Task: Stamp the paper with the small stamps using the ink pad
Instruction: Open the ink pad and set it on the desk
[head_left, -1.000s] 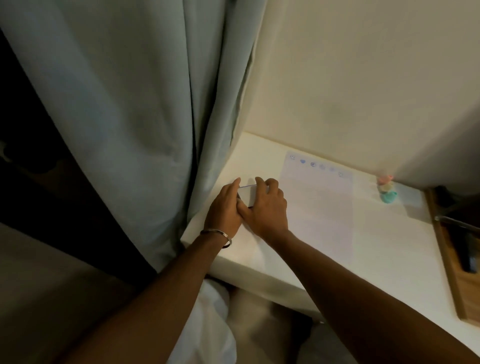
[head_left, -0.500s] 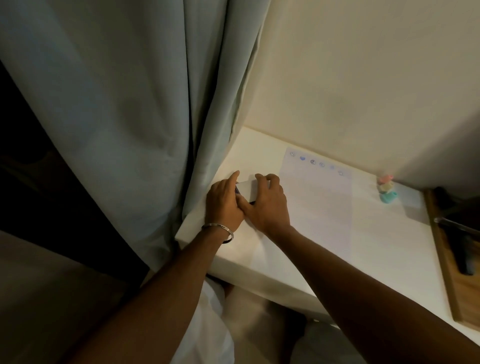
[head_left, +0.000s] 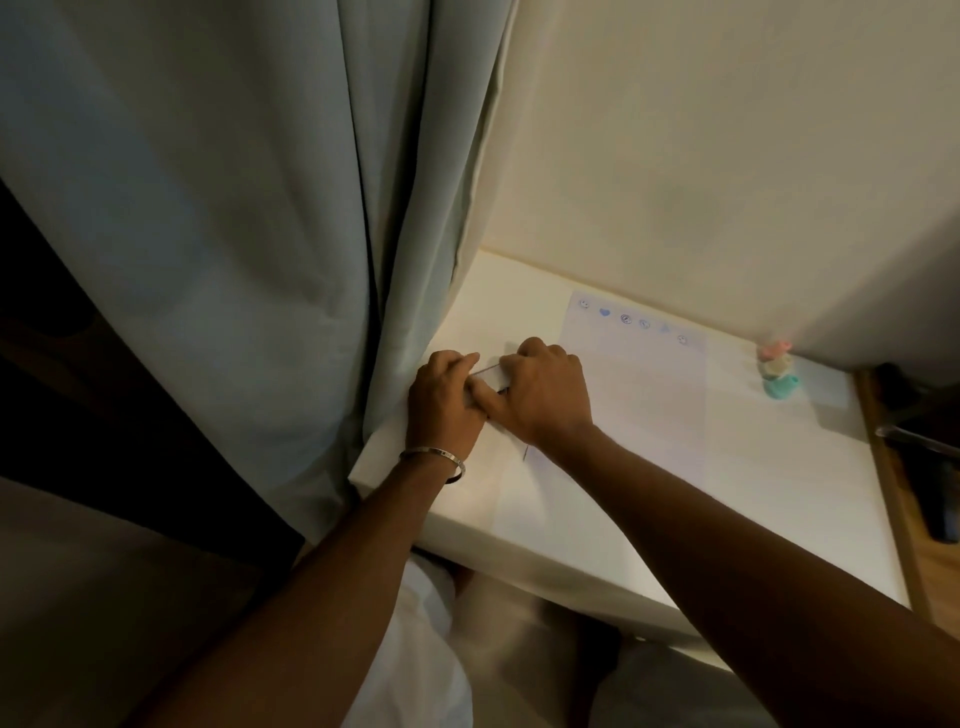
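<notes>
A pale sheet of paper (head_left: 639, 395) lies on the white table (head_left: 769, 509), with a row of several blue stamp marks along its far edge. Left of the paper, my left hand (head_left: 441, 400) and my right hand (head_left: 545, 389) are both closed around a small flat ink pad case (head_left: 491, 376); only a light sliver of it shows between my fingers, and I cannot tell whether its lid is up. A stack of small stamps (head_left: 778, 370), pink on cream on teal, stands at the table's far right.
A grey-green curtain (head_left: 260, 234) hangs against the table's left edge, close to my left hand. A cream wall (head_left: 727, 156) closes the back. At the right runs a wooden surface (head_left: 904, 499) with a dark object on it.
The view drifted slightly. Both hands stayed on the ink pad case and closed tighter over it, so less of the case shows now.
</notes>
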